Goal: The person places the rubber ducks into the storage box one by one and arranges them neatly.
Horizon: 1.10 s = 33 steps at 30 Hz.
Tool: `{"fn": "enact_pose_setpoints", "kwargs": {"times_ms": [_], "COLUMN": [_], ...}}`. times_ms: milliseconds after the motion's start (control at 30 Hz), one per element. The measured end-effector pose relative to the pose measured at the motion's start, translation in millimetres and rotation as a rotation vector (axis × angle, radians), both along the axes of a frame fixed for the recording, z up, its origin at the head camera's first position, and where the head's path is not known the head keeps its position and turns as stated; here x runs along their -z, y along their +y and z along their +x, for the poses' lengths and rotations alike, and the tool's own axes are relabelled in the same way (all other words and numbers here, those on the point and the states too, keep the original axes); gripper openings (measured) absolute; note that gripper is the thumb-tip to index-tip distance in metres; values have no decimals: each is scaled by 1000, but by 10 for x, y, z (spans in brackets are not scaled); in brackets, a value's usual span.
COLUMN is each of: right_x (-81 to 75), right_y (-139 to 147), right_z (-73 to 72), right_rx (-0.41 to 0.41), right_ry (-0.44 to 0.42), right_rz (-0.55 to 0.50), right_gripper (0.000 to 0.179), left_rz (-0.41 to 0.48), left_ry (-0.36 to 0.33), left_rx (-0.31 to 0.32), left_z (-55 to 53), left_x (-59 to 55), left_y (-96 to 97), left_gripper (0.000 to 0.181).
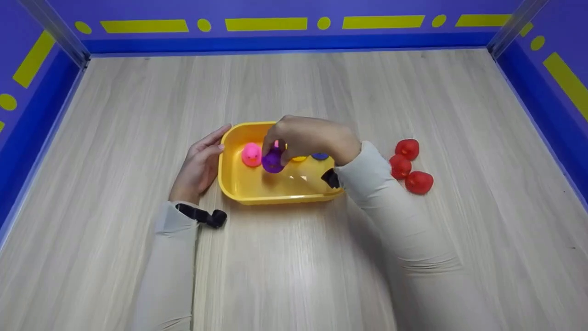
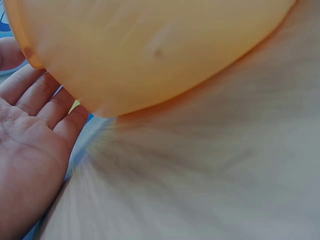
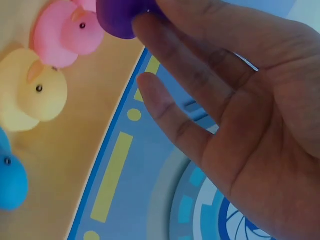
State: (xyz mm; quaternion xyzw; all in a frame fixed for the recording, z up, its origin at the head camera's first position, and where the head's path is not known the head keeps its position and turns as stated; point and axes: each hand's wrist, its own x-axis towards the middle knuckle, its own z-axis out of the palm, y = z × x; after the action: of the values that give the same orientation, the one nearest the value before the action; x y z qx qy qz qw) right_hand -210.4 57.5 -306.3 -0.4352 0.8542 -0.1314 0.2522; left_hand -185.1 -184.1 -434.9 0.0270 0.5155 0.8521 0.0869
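Between the thumb and fingers of my right hand is a purple rubber duck, held over a yellow plastic tub. Inside the tub are a pink rubber duck, a yellow duck and a blue duck; part of a second pink duck shows at the top of the right wrist view. My right hand partly hides them in the head view. Against the tub's left end rests my left hand, its fingers fairly straight along the outer wall and its thumb by the rim.
Three red rubber ducks lie close together on the wood-grain table, right of the tub beside my right sleeve. Blue-purple walls with yellow marks border the table at the back and both sides.
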Motion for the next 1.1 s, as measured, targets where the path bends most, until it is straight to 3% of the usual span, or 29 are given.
{"fn": "enact_pose_setpoints", "kwargs": {"times_ms": [333, 567, 1100], "right_x": [89, 164, 291], "right_y": [-230, -378, -516], "right_z": [34, 25, -36], "right_rx": [-11, -16, -38], "right_ry": [-50, -92, -52], "right_rz": [46, 100, 181], "right_gripper": [35, 27, 34], "left_rz": [-4, -1, 0], "left_ry": [7, 2, 1], "left_rx": [-7, -8, 7], "left_z": [-6, -4, -5], "left_x": [4, 5, 11], "left_y": [6, 0, -5], "left_gripper": [54, 53, 53]}}
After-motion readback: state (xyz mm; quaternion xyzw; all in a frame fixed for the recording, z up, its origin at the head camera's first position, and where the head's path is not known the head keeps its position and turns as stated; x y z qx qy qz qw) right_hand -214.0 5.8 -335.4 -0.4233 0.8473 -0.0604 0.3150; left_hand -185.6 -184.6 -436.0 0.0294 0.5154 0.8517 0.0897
